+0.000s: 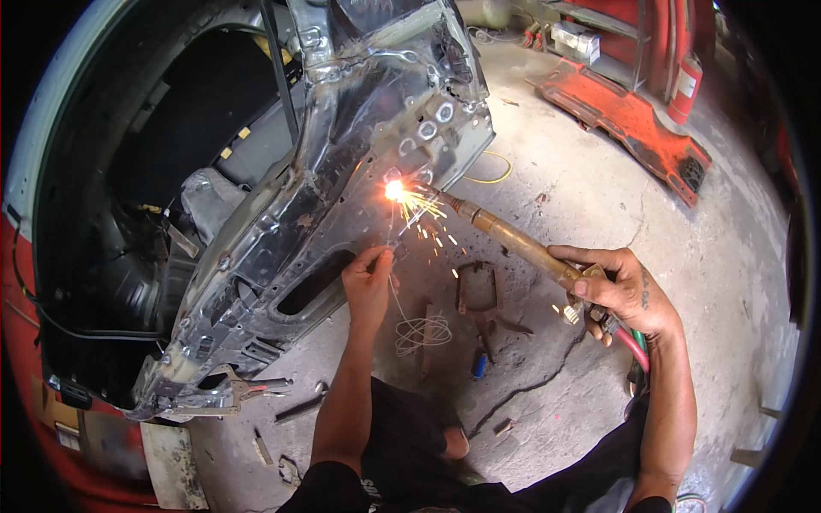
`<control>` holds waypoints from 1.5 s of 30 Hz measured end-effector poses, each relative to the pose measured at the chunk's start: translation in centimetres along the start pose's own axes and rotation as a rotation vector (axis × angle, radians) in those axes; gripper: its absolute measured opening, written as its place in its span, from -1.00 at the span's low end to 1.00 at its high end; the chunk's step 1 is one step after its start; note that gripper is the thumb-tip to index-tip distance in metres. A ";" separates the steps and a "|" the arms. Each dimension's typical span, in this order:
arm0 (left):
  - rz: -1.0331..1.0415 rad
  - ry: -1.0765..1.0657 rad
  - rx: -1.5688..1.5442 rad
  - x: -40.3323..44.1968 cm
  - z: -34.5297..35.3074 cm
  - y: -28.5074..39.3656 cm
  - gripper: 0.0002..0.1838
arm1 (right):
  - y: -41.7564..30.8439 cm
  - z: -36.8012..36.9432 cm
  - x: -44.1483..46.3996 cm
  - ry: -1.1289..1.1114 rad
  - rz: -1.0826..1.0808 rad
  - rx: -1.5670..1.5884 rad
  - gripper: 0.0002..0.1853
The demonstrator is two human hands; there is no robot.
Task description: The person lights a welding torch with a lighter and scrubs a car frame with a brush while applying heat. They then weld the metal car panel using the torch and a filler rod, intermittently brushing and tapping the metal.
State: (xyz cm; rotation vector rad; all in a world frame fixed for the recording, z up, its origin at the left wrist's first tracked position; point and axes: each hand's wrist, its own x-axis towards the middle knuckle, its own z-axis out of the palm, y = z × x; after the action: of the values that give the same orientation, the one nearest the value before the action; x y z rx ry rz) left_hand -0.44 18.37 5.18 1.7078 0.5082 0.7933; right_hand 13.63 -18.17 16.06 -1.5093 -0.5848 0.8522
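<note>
My right hand [620, 291] is wrapped round the brass torch [522, 243], whose tip points left at the bare metal car body [342, 128]. A bright glow [394, 190] with orange sparks falling from it marks the spot where the torch tip meets the metal. Below the glow, my left hand [369, 275] pinches a thin wire [395, 295], whose upper end runs up to the glow. The wire's lower part hangs in loose coils [422, 334] under the hand. Red and green hoses [633, 349] leave the torch behind my right hand.
An orange creeper board [629, 115] lies on the floor at upper right, near a red fire extinguisher [685, 88]. Locking pliers [248, 390] sit at the panel's lower edge. A metal frame clamp [479, 291] and a blue item [480, 367] lie on the concrete.
</note>
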 end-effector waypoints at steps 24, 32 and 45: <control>-0.015 -0.006 -0.018 0.0 0.1 0.1 -0.84 | -0.1 0.3 0.0 -0.007 -0.007 0.013 -0.40; 0.005 -0.010 0.002 0.2 0.2 0.1 -0.85 | -0.2 0.3 0.0 -0.001 -0.003 0.012 -0.40; 0.032 -0.035 -0.011 0.3 0.1 -0.3 -0.85 | -0.3 0.3 -0.1 -0.012 0.011 0.041 -0.41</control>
State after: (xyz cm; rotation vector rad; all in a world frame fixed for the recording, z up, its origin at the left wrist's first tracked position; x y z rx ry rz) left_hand -0.15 18.53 4.98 1.7208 0.4527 0.7865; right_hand 13.35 -18.07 16.41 -1.4722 -0.5644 0.8776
